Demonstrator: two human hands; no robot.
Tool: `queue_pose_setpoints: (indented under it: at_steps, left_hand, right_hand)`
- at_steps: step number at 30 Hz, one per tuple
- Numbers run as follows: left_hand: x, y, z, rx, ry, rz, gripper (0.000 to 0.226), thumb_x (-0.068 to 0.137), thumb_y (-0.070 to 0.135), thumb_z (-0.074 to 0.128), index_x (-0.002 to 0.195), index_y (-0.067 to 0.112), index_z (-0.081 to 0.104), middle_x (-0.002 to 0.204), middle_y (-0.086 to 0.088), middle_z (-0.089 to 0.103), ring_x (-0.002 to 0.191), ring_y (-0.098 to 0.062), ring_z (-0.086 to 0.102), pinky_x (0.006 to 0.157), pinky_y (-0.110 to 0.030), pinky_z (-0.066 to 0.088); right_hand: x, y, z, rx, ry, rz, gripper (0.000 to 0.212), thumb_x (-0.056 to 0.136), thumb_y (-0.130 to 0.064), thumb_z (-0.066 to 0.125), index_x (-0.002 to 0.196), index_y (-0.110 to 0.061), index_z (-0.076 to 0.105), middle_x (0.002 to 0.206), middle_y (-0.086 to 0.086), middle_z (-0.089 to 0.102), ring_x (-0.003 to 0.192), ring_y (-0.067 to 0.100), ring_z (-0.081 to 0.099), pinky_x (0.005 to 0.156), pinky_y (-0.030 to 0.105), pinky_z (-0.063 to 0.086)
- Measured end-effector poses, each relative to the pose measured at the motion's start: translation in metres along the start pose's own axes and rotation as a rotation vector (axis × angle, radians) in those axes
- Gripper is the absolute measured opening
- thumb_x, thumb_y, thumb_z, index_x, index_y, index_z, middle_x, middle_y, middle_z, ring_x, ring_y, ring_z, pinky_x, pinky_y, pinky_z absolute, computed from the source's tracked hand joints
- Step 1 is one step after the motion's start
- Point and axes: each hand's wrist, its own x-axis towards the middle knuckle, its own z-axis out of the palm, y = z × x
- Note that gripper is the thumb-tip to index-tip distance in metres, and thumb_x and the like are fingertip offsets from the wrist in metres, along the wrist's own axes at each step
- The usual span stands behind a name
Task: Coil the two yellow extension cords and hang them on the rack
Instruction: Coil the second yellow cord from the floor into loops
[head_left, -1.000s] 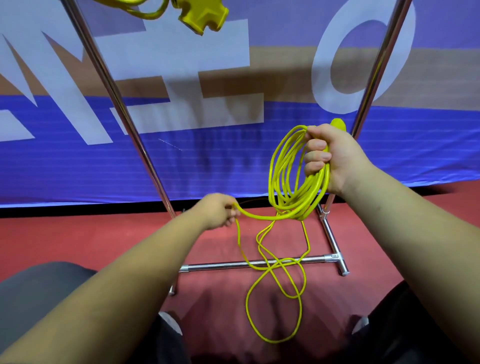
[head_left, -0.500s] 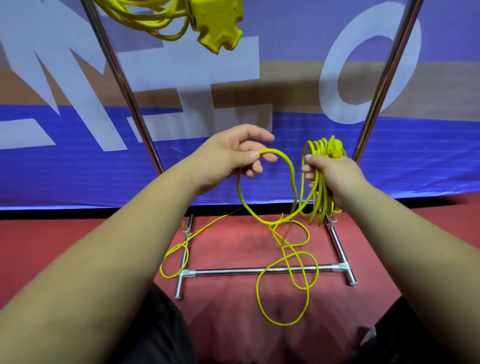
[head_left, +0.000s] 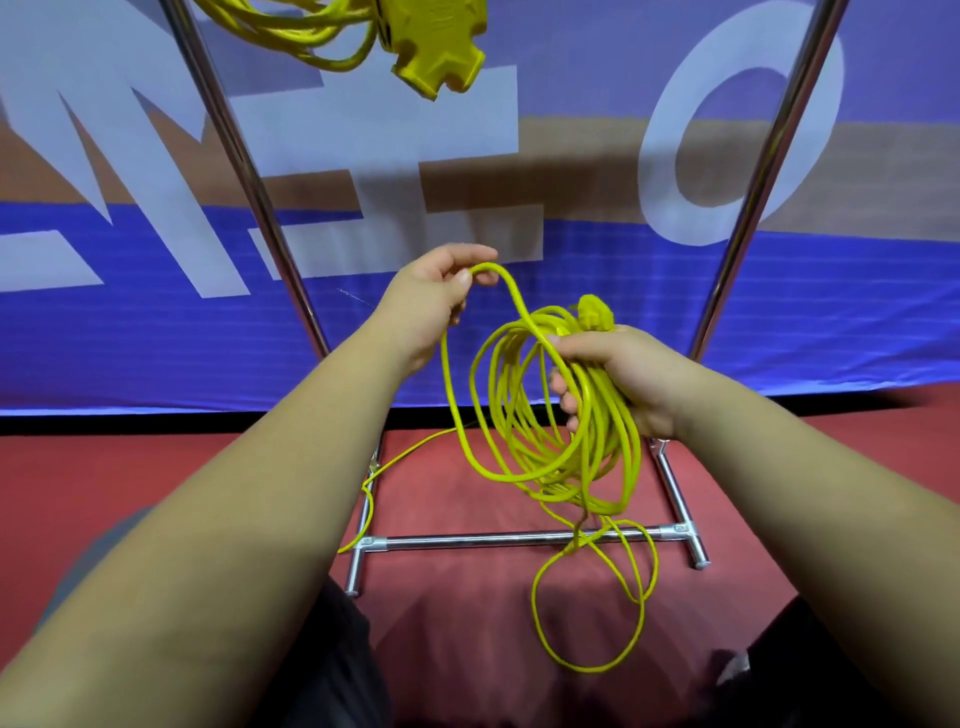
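Head view, single frame.

Right hand (head_left: 631, 382), centre-right of frame: fingers curled round a bundle of yellow loops, thumb laid across the top of them. The coil (head_left: 519, 415) hangs from this grip in the air, in front of the lower part of the rack (head_left: 765, 171). A yellow plug (head_left: 595, 312) sticks up just above the thumb.

Left hand (head_left: 428, 306), centre of frame, slightly higher than the right: thumb and forefinger pinch one strand (head_left: 514, 296) of the same cord. The other fingers are curled under (their tips are hidden, so whether they touch the cord cannot be told). From the pinch the strand arches over to the right thumb; a second run drops below the left hand and sweeps into the bottom of the coil.

Loose tail (head_left: 534, 608), lower centre-right: hangs from the coil, crosses the bottom bar (head_left: 493, 540) and lies in an open loop on the red floor (head_left: 104, 493). A thinner run leads left toward the rack's left foot; its end is not visible.

Second cord (head_left: 291, 26), top edge, left of centre: already bundled and hanging, with a yellow socket block (head_left: 436, 47) dangling beside it. Its support is out of frame.

Left upright (head_left: 244, 171) slants through upper left. Blue-and-white banner (head_left: 156, 338) stands behind.
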Motion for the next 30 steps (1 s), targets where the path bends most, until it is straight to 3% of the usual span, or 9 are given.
queue_pose_setpoints:
  at_steps: [4, 7, 9, 12, 15, 19, 25, 27, 30]
  left_hand:
    - [-0.004, -0.029, 0.003, 0.430, 0.008, 0.000, 0.036, 0.104, 0.005, 0.043, 0.113, 0.030, 0.068, 0.098, 0.006, 0.070, 0.066, 0.000, 0.053, 0.062, -0.028, 0.044]
    - [-0.008, -0.046, 0.018, 0.463, -0.050, -0.015, 0.029, 0.104, 0.008, 0.048, 0.110, 0.031, 0.064, 0.095, 0.009, 0.069, 0.085, -0.010, 0.064, 0.078, -0.037, 0.053]
    - [-0.011, -0.048, 0.025, 0.467, -0.109, -0.010, 0.026, 0.101, 0.005, 0.054, 0.109, 0.027, 0.065, 0.098, 0.012, 0.068, 0.091, 0.001, 0.064, 0.085, -0.032, 0.051]
    - [-0.012, -0.039, 0.027, 0.462, -0.246, 0.010, 0.047, 0.091, -0.005, 0.061, 0.128, 0.024, 0.063, 0.124, 0.010, 0.066, 0.115, -0.004, 0.060, 0.100, -0.024, 0.049]
    - [-0.011, -0.028, 0.030, 0.404, -0.371, 0.001, 0.075, 0.082, 0.010, 0.079, 0.148, 0.030, 0.049, 0.140, 0.012, 0.059, 0.131, -0.004, 0.054, 0.106, -0.025, 0.047]
    - [-0.013, -0.021, 0.038, 0.418, -0.396, 0.036, 0.086, 0.076, 0.025, 0.087, 0.149, 0.041, 0.045, 0.123, 0.014, 0.068, 0.110, -0.004, 0.066, 0.095, -0.028, 0.054]
    - [-0.016, -0.013, 0.040, 0.478, -0.352, 0.080, 0.026, 0.091, 0.019, 0.065, 0.109, 0.037, 0.060, 0.094, -0.003, 0.070, 0.083, -0.017, 0.066, 0.082, -0.047, 0.056]
    - [-0.018, -0.010, 0.043, 0.500, -0.333, 0.078, 0.014, 0.094, 0.019, 0.061, 0.099, 0.031, 0.057, 0.089, -0.009, 0.067, 0.072, -0.013, 0.056, 0.076, -0.047, 0.055]
    - [-0.021, -0.003, 0.042, 0.514, -0.345, 0.079, 0.013, 0.093, 0.014, 0.059, 0.096, 0.027, 0.054, 0.081, -0.004, 0.062, 0.069, -0.010, 0.051, 0.066, -0.037, 0.050]
  right_hand:
    - [0.006, -0.003, 0.001, 0.177, -0.056, -0.005, 0.030, 0.105, -0.043, 0.059, 0.085, -0.022, 0.059, 0.064, -0.003, 0.044, 0.041, 0.007, 0.037, 0.039, 0.022, 0.036]
    - [0.009, -0.006, -0.004, 0.217, -0.019, -0.021, 0.031, 0.101, -0.046, 0.065, 0.082, -0.021, 0.061, 0.062, -0.007, 0.038, 0.039, 0.004, 0.032, 0.036, 0.020, 0.029]
    - [0.009, -0.006, -0.007, 0.212, 0.014, -0.036, 0.029, 0.102, -0.036, 0.066, 0.076, -0.023, 0.066, 0.061, -0.006, 0.037, 0.039, 0.004, 0.032, 0.037, 0.020, 0.028]
    - [0.010, -0.007, -0.010, 0.181, 0.049, -0.039, 0.023, 0.104, -0.027, 0.063, 0.082, -0.021, 0.063, 0.059, -0.005, 0.040, 0.039, 0.006, 0.034, 0.037, 0.021, 0.031]
    - [0.010, -0.007, -0.011, 0.163, 0.019, -0.007, 0.023, 0.105, -0.025, 0.060, 0.083, -0.019, 0.058, 0.059, -0.005, 0.043, 0.039, 0.006, 0.034, 0.037, 0.020, 0.030]
    - [0.005, -0.008, -0.007, 0.171, -0.074, 0.054, 0.035, 0.105, -0.026, 0.056, 0.071, -0.019, 0.051, 0.054, -0.007, 0.034, 0.034, 0.004, 0.029, 0.035, 0.019, 0.025]
    - [-0.007, -0.015, -0.004, 0.131, -0.167, 0.074, 0.017, 0.090, -0.033, 0.069, 0.086, -0.019, 0.059, 0.051, -0.009, 0.030, 0.034, 0.003, 0.030, 0.036, 0.018, 0.024]
    - [-0.010, -0.017, -0.004, 0.072, -0.175, 0.079, 0.018, 0.091, -0.029, 0.070, 0.077, -0.021, 0.062, 0.051, -0.009, 0.030, 0.036, 0.004, 0.030, 0.038, 0.020, 0.026]
    - [-0.013, -0.019, -0.005, -0.067, -0.113, 0.074, 0.042, 0.099, -0.018, 0.067, 0.057, -0.024, 0.066, 0.053, -0.005, 0.031, 0.040, 0.009, 0.032, 0.048, 0.027, 0.036]
